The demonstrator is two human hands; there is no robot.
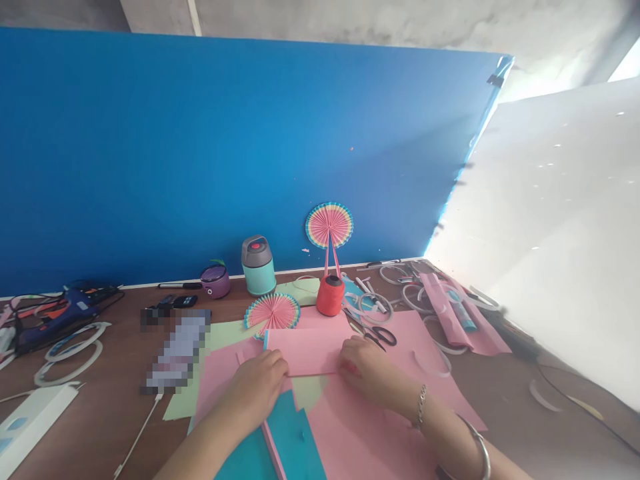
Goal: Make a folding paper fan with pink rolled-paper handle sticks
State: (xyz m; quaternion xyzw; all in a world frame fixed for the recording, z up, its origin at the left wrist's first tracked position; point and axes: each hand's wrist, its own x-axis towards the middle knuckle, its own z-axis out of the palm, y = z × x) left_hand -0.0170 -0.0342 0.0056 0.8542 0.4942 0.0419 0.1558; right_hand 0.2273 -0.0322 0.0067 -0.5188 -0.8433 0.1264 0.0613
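Observation:
A pink piece of folded paper [309, 350] with a blue left edge lies crosswise in front of me. My left hand [265, 380] is closed on its lower left corner, fingers curled. At the lower right end, my right hand [363, 367] pinches the same paper; its fingertips are partly hidden. Just behind it lies a pleated pink fan [273, 313] with a blue and yellow rim, spread part way. Scissors with black handles [383, 335] rest beyond my right hand. Beneath are large pink sheets [380, 427] and teal paper [295, 440].
A red thread spool [331, 297], a teal flask [259, 270] and a purple cup [215, 281] stand at the back. A finished round fan [329, 225] leans on the blue partition [200, 153]. Left are a phone [180, 350], a glue gun [60, 313] and a power strip [35, 420].

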